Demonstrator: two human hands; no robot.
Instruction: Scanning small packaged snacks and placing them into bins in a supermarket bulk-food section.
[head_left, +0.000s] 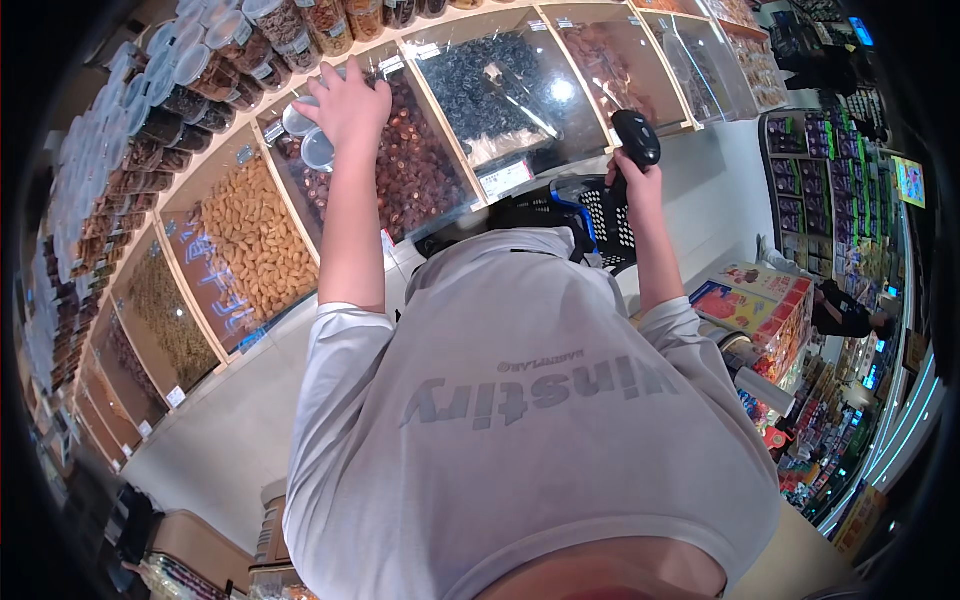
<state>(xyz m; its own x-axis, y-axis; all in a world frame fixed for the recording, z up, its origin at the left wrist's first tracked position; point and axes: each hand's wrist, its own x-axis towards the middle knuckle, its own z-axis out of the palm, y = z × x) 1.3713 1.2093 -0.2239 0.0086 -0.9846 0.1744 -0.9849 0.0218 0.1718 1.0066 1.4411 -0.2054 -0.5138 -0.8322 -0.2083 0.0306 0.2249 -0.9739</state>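
My left hand (349, 112) is spread palm down over the upper end of a bin of dark red dried fruit, perhaps dates (420, 161). Its fingertips reach the bin's wooden rim, and nothing shows in its grip. Close to its outer side are a round translucent lid (300, 116) and a clear round tub (317, 150); contact with them cannot be made out. My right hand (637, 180) is closed around a black handle with a rounded head (637, 135). Below that hand sits a black perforated basket with a blue edge (604, 217); whether the handle joins it is hidden.
Lidded tubs of dried goods (202, 64) are stacked behind the bins. Almonds (255, 232) fill a bin on the left. Metal tongs (521, 97) lie across the bin of dark dried fruit (480, 82). Farther right are shelves of packets (817, 176) and a person (844, 311).
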